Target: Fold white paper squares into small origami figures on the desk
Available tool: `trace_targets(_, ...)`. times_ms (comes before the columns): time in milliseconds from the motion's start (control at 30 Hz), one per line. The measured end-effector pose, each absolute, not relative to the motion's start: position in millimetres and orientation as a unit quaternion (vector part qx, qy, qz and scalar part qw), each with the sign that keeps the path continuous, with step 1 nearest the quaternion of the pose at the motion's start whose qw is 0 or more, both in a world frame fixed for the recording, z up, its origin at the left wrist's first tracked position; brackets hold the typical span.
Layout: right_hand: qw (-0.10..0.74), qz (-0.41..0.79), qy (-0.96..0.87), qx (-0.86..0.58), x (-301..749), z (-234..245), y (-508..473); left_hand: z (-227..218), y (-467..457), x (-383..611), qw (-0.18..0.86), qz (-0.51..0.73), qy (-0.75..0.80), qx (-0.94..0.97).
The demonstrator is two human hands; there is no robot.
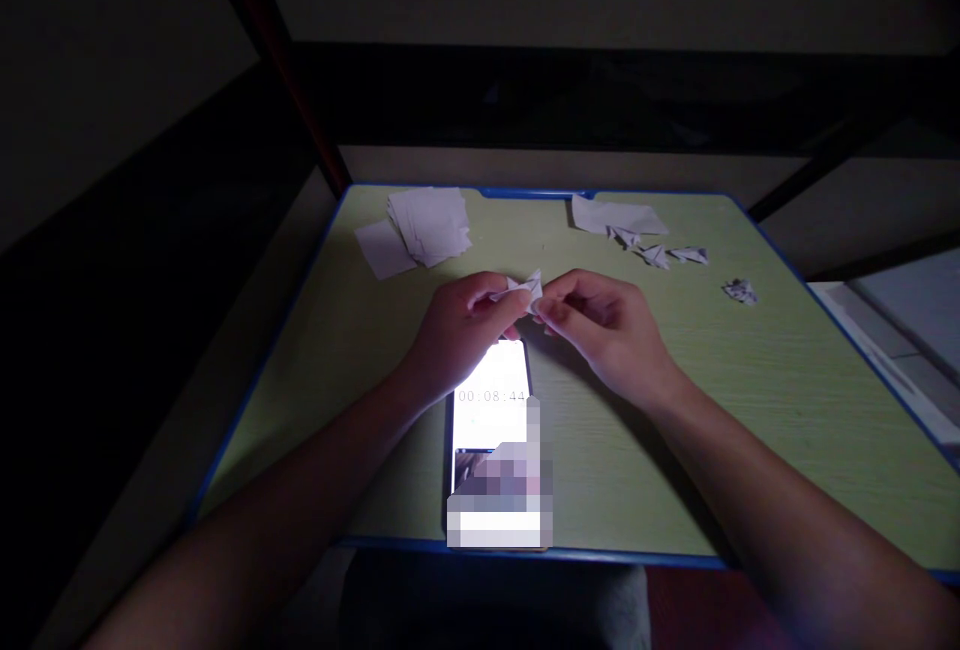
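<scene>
A small piece of folded white paper [527, 287] is held up between my two hands over the middle of the table. My left hand [469, 330] pinches it from the left, with the thumb across its front. On the other side, the thumb and fingers of my right hand [604, 330] close on its right edge. The fingers partly hide the paper's shape. Below my left hand lies a lit phone [491, 420] showing a timer; its lower part is blurred out.
The green table [300, 430] has a blue rim. A stack of white paper sheets [431, 225] lies at the back left. A flat sheet [619, 215], several folded paper pieces [655, 256] and a crumpled paper [741, 291] lie at the back right. The surroundings are dark.
</scene>
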State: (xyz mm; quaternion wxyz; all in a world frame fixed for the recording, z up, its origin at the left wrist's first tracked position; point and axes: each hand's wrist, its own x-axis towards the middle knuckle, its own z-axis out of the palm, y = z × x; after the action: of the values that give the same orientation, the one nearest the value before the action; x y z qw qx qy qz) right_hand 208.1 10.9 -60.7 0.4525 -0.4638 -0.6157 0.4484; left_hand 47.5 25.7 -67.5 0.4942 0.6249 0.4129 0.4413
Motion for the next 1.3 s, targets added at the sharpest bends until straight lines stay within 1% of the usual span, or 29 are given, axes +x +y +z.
trace_targets(400,0.422,0.437,-0.652,-0.455,208,-62,10,-67,24,48,0.423,0.445,0.441,0.655)
trace_targets(533,0.408,0.402,-0.666,-0.478,209,-66,11,-69,24,49,0.374,0.455,0.448,0.672)
trace_targets(667,0.383,0.341,-0.704,-0.492,209,-69,10,-71,24,49,0.336,0.461,0.458,0.682)
trace_targets(767,0.368,0.312,-0.726,-0.49,209,-70,9,-70,24,50,0.339,0.463,0.456,0.68)
trace_targets(967,0.356,0.297,-0.746,-0.479,209,-73,10,-69,22,51,0.345,0.463,0.453,0.679)
trace_targets(1067,0.375,0.304,-0.729,-0.486,209,-70,10,-69,23,50,0.35,0.464,0.455,0.675)
trace_targets(1200,0.452,0.369,-0.666,-0.464,207,-64,10,-66,23,49,0.362,0.455,0.442,0.683)
trace_targets(1300,0.478,0.403,-0.634,-0.455,206,-62,11,-64,22,49,0.352,0.435,0.437,0.704)
